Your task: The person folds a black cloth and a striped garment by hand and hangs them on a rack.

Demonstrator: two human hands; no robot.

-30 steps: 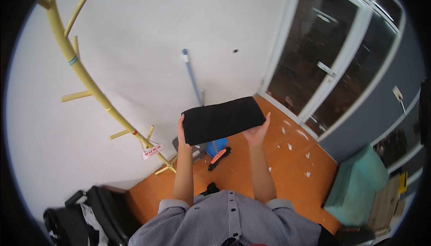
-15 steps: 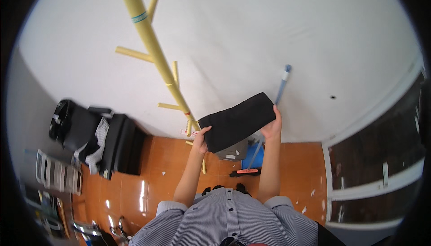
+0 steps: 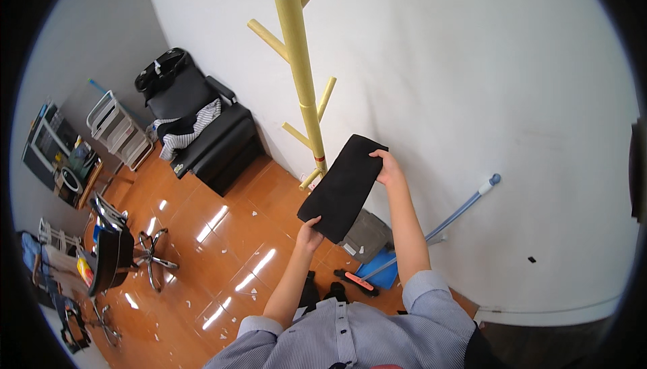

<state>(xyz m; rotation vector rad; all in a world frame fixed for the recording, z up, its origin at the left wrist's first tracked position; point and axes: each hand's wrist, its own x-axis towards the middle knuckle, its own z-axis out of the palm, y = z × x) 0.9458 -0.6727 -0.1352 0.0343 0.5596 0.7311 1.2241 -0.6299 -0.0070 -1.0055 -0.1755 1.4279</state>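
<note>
The black folded cloth slants across the centre of the frame, the left hand's fingers pinching its lower edge and the right hand's its upper right edge. Held well, it wants light, even tension from both sides so the layers lie flat, with clearance from the yellow stand at upper centre

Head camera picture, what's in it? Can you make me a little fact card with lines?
Held thing: flat black rectangle, maybe folded cloth
Left hand: grips its lower end
Right hand: grips its upper end
Tall thing: yellow stand with pegs, by white wall
Seat: black chair, striped cloth on it
Floor: shiny, orange, with broom
</note>
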